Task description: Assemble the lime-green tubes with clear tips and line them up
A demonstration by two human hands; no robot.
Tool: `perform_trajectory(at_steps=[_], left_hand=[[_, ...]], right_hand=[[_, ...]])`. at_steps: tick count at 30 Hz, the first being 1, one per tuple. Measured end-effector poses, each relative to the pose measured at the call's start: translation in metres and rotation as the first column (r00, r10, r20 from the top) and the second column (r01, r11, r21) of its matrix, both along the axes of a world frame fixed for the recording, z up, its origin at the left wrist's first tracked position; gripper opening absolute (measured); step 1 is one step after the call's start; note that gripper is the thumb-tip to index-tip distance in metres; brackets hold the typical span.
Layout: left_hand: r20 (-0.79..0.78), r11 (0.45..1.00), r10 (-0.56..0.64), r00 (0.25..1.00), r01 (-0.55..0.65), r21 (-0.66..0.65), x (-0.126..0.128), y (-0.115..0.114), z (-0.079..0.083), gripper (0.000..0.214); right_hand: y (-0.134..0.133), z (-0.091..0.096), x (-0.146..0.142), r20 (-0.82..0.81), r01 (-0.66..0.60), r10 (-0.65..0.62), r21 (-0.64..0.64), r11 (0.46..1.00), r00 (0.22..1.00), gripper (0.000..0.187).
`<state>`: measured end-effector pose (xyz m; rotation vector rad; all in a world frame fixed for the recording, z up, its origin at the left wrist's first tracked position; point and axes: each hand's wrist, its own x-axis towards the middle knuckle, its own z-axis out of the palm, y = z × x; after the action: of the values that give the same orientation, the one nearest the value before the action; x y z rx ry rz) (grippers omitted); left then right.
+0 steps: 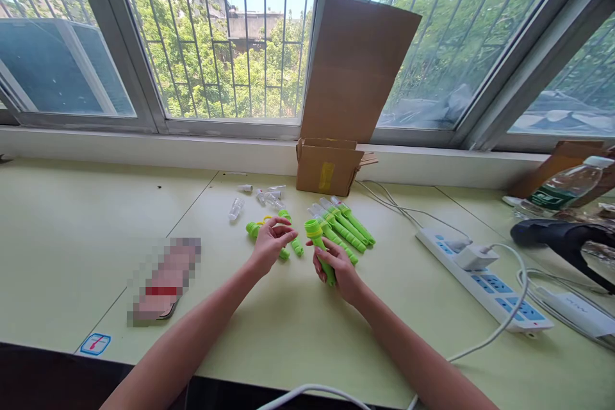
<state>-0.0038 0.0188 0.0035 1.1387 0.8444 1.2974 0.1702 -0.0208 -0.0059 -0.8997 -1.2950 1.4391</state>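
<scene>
My right hand [337, 267] is wrapped around a green plastic tube [317, 240] with a wide threaded mouth and a yellow ring below it. The tube is tilted, mouth up. My left hand [273, 242] hovers to its left, apart from it, with fingers partly stretched and no object visible between them. Beneath and behind that hand lie loose green tubes [297, 247], partly hidden. Clear plastic caps [236, 209] lie scattered beyond. To the right, several green tubes with clear tips [346, 229] lie side by side.
An upright-flapped cardboard box [331, 173] stands against the window sill. At right are a white power strip [485, 282] with cables, a water bottle [560, 189] and a black curved object [552, 235]. A blurred-out phone [166, 282] lies at left.
</scene>
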Motion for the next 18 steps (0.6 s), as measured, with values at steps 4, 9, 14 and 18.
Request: perform_trajectory(at_steps=[4, 9, 14, 18], left_hand=[[-0.020, 1.000, -0.015, 1.000, 0.015, -0.001, 0.0014, -0.0006, -0.0006, 0.034], [-0.042, 0.998, -0.011, 0.999, 0.014, 0.064, 0.0024, -0.0007, -0.0036, 0.030], [-0.114, 0.992, 0.031, 0.993, -0.016, 0.126, 0.0037, -0.0024, -0.0042, 0.023], [-0.180, 0.980, 0.068, 0.981, -0.031, 0.199, 0.0049, -0.0070, -0.0022, 0.022]], right_hand=[[-0.0003, -0.0001, -0.0004, 0.000, 0.006, -0.006, -0.003, 1.000, 1.000, 0.032], [-0.0018, 0.0038, -0.0019, 0.014, 0.022, -0.022, -0.010, 1.000, 1.000, 0.033], [-0.0027, 0.0057, -0.0021, 0.026, 0.031, -0.031, -0.010, 0.999, 0.999, 0.035], [-0.0024, 0.0048, -0.0017, 0.013, 0.022, -0.022, -0.003, 1.000, 1.000, 0.034]])
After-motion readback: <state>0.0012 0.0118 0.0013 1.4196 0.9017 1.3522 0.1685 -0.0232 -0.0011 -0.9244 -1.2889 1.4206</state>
